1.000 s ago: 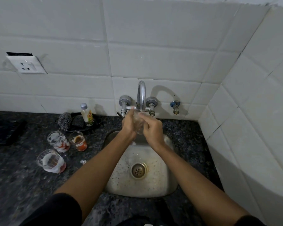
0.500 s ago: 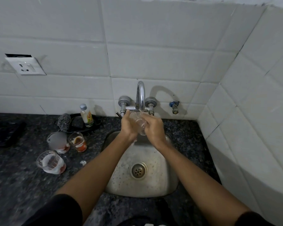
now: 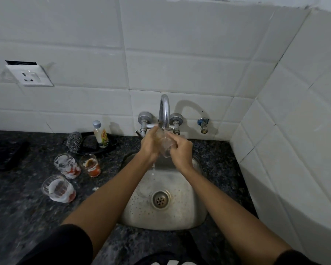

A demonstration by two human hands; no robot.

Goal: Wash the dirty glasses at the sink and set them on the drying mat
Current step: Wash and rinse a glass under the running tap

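A clear glass (image 3: 165,145) is held under the chrome tap (image 3: 164,111), over the steel sink (image 3: 180,207). My left hand (image 3: 150,145) grips its left side and my right hand (image 3: 181,152) holds its right side, fingers curled round it. Water runs off the glass into the sink. Three dirty glasses stand on the dark counter to the left: a soapy one (image 3: 66,166), one with orange residue (image 3: 90,165), and a soapy one nearest me (image 3: 57,188). A dark mat (image 3: 4,155) lies at the far left edge.
A small bottle (image 3: 100,134) and a steel scrubber (image 3: 75,140) sit on a black dish (image 3: 91,145) by the wall. A wall socket (image 3: 30,76) is up left. A small valve (image 3: 203,125) sticks out right of the tap. Tiled wall closes the right side.
Both hands have turned the glass a little under the tap; water now streams down from it into the sink. The glasses on the counter have not moved.
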